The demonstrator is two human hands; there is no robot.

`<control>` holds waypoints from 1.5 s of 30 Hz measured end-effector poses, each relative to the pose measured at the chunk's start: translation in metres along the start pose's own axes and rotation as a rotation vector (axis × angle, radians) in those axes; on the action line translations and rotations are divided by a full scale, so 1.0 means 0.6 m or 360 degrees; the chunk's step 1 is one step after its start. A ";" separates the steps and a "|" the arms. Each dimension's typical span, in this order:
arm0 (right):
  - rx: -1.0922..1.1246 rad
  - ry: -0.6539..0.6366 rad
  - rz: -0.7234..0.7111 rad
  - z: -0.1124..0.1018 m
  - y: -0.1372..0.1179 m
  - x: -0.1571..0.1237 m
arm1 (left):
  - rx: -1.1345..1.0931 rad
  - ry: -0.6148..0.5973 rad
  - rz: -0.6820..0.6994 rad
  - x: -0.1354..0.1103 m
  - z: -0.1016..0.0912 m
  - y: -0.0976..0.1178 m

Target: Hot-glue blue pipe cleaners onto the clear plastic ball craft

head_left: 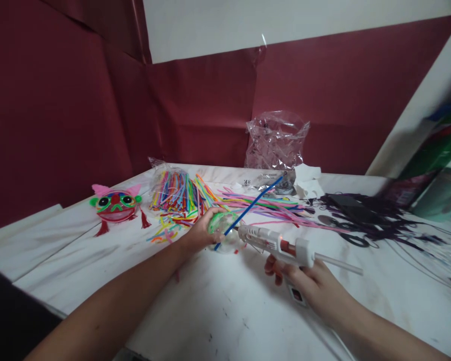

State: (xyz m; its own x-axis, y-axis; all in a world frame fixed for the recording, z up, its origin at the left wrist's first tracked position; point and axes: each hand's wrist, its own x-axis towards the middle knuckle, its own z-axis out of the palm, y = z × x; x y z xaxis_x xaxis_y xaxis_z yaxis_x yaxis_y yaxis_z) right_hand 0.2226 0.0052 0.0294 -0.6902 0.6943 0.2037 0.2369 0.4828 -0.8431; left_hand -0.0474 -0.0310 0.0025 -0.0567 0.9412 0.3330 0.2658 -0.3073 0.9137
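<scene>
My left hand is closed round a clear round ball with green inside, held just above the white table. A long blue pipe cleaner slants up to the right from the ball. My right hand grips a white hot glue gun by its handle. The gun's nozzle points left and nearly touches the ball. A white glue stick pokes out of the gun's back.
A red and pink pipe-cleaner face lies at the left. Several coloured pipe cleaners lie spread behind the ball, some in a bag. A crumpled clear bag stands at the back. Dark cords and scissors clutter the right.
</scene>
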 end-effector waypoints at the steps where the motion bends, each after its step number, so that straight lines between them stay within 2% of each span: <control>1: 0.0005 -0.0002 -0.0004 0.000 0.000 0.000 | 0.0008 0.0001 -0.0002 0.000 0.000 0.000; 9: 0.0010 0.0000 0.0023 -0.001 0.003 0.000 | 0.0090 0.0059 0.0003 -0.002 0.002 0.006; 22: -0.0001 -0.0047 -0.0015 -0.001 -0.001 -0.003 | 0.0012 0.0023 0.0023 -0.001 -0.002 -0.007; 27: 0.0006 0.0029 0.0018 -0.004 -0.007 0.001 | 0.0027 0.0001 0.0088 0.000 -0.002 -0.008; 30: 0.0023 0.0052 0.0046 -0.006 -0.006 0.003 | -0.0029 0.0003 0.0031 0.000 0.000 -0.006; 36: 0.0049 -0.0060 -0.0041 0.002 0.000 0.000 | -0.0006 0.0002 -0.0019 -0.001 0.002 0.001; 45: 0.0094 0.0031 -0.0057 0.001 0.002 0.005 | -0.0052 0.0054 -0.0057 -0.001 0.005 0.013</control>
State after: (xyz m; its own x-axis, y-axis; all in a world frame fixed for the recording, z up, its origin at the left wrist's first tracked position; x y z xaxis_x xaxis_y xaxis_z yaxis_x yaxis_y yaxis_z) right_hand 0.2207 0.0076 0.0287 -0.6838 0.6878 0.2438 0.1709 0.4758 -0.8628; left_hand -0.0426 -0.0335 0.0086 -0.0981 0.9465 0.3074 0.2312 -0.2788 0.9321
